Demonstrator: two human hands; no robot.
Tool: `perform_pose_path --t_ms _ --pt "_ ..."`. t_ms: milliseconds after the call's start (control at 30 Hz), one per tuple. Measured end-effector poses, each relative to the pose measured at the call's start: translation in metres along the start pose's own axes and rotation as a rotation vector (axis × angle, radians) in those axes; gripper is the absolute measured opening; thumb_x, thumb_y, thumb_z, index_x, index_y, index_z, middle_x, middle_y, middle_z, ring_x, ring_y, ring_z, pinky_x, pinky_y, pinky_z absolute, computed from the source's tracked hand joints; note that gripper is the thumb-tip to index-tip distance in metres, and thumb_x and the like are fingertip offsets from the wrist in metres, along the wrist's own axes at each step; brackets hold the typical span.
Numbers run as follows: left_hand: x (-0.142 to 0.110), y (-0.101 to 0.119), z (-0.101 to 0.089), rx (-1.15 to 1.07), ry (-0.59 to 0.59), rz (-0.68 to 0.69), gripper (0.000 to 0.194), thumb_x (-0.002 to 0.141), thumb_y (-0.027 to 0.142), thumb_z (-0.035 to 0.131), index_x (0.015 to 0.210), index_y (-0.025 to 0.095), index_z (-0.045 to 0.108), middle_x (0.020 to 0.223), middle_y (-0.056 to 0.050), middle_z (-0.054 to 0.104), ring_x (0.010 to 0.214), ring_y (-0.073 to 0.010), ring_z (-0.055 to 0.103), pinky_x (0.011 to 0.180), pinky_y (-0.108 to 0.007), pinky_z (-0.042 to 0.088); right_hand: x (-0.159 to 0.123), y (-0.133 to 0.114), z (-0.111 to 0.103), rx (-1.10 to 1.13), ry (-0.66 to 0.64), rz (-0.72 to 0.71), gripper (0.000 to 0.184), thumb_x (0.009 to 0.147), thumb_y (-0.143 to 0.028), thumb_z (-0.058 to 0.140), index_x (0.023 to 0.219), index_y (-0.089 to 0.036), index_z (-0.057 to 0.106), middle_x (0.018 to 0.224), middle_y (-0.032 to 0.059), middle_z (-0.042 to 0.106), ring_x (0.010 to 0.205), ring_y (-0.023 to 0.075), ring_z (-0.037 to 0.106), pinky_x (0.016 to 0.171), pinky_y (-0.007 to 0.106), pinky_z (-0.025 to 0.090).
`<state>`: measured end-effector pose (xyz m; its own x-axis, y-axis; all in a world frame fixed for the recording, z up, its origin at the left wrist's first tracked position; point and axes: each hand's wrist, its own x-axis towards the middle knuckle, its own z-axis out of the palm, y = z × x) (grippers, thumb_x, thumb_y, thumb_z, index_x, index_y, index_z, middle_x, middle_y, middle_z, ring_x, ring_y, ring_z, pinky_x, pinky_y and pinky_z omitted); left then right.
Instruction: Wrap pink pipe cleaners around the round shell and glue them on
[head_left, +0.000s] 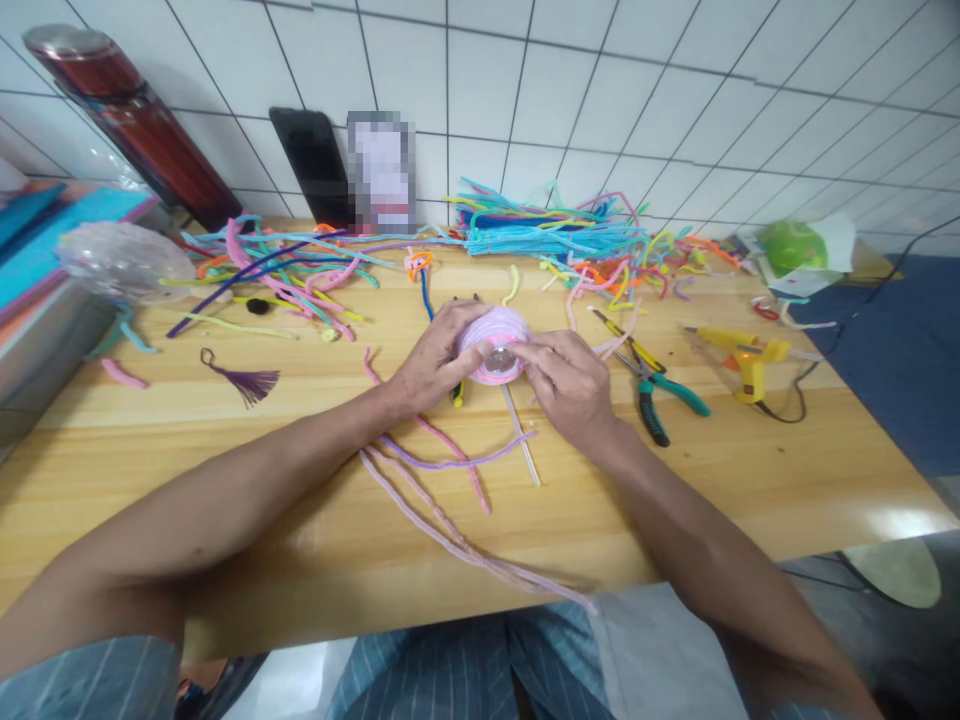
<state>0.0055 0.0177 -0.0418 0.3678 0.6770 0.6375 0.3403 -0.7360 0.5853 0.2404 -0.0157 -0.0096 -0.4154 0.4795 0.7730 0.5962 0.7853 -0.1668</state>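
Observation:
A round pink-and-lilac piece (496, 325), wound with fuzzy pipe cleaners, is held above the middle of the table. A clear shiny patch shows on its near face. My left hand (442, 358) wraps round its left side, with the thumb on the front. My right hand (574, 388) is closed at its right edge, the fingertips pinched against the pipe cleaner winding. Whether a loose end is between them is too small to tell. Below lie a clear thin stick (528, 455) and several loose pipe cleaners (450, 535) in pink and lilac.
To the right lie teal-handled pliers (679, 393) and a yellow glue gun (750, 355) with its cord. Pipe cleaner bundles (540, 240) line the wall. At left are a purple tassel (251, 383), a clear plastic bag (124, 262), a red thermos (142, 125) and a phone (315, 165).

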Motion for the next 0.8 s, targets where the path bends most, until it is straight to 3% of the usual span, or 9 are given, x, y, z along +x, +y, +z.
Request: perform_pose_path --t_ms 200,467,800 --pt "-0.0002 0.0021 -0.0022 -0.051 -0.019 -0.008 0.047 0.111 0.047 0.049 0.151 0.022 0.053 0.147 -0.014 0.061 0.142 -0.0253 0.055 0.125 -0.047 0.043 -0.0002 0.0002 -0.0001 -0.007 -0.013 0.015 0.029 0.101 -0.009 0.059 0.115 -0.025 0.079 0.097 0.0068 0.078 0.093 0.0201 0.071 0.084 0.034 0.060" --pt "0.0035 -0.0007 0.0002 -0.046 0.025 0.003 0.046 0.107 0.050 0.057 0.143 0.022 0.059 0.138 -0.013 0.066 0.133 -0.0251 0.062 0.117 -0.044 0.049 -0.0016 0.0015 0.0008 0.021 -0.032 0.054 0.033 0.100 -0.009 0.059 0.118 -0.028 0.080 0.098 0.0065 0.078 0.095 0.0205 0.071 0.085 0.036 0.060" --pt "0.0024 0.0009 0.0034 0.003 0.032 0.000 0.046 0.108 0.051 0.055 0.144 0.021 0.056 0.138 -0.013 0.064 0.134 -0.0237 0.060 0.118 -0.042 0.048 -0.0005 -0.0003 0.0006 0.001 0.005 0.015 0.030 0.100 -0.008 0.060 0.117 -0.024 0.079 0.096 0.0070 0.078 0.092 0.0200 0.071 0.082 0.034 0.060"
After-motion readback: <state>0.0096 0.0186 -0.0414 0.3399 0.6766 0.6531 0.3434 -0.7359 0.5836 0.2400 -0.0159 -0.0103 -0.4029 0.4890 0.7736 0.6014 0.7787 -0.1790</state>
